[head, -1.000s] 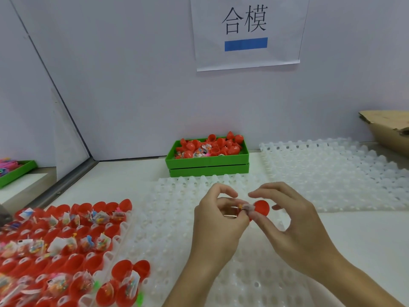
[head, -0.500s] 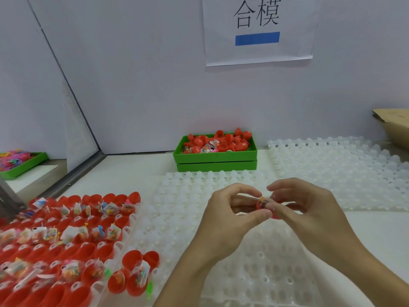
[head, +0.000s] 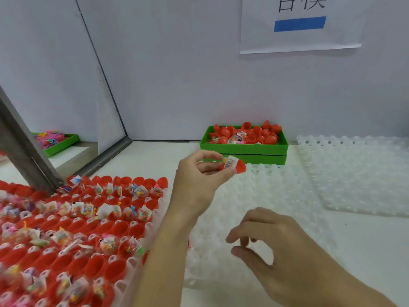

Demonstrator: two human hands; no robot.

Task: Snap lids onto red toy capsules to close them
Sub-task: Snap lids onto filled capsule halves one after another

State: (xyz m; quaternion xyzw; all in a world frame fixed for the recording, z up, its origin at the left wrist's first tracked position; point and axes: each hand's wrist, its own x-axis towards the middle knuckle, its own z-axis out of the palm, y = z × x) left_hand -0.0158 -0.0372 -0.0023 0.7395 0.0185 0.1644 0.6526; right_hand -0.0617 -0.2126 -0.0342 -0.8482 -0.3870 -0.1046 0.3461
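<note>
A: Widest first: white counter (head: pixel 155 156), backed by a pale wall carrying a paper sign (head: pixel 301 25) with a blue bar.

B: Then the moulded trays. Clear dimpled tray (head: pixel 276 196) spread under both hands, a second clear tray (head: pixel 358 173) just beside it to the right.

A: At left, filled tray (head: pixel 141 269) packed with open red capsule halves (head: pixel 115 231), many stuffed with small bagged toys, colours showing through the plastic.

B: Further back against the wall, green bin (head: pixel 243 148) stacked on another like it, heaped with loose red shells and a few bagged toys. Far left, past a grey metal post (head: pixel 24 149), another green bin (head: pixel 59 144) of mixed bright pieces.

A: Now the hands. Left hand (head: pixel 199 180) raised above the clear tray, thumb and forefinger pinching a red capsule (head: pixel 234 166).

B: Look of that capsule?

A: Glossy red, egg-shaped, rounded tip pointing right toward the green bin. White printed wrapper (head: pixel 230 161) with a speck of yellow poking out at the seam near the fingertips. Fully snapped or not: hard to tell.

B: Right hand (head: pixel 278 247)?

A: Lower and nearer, over the clear tray's front part, well apart from the capsule. Fingers (head: pixel 236 234) loosely curled, thumb beneath, gripping nothing visible. Tiny red sliver by the fingertips, too blurred to name.
</note>
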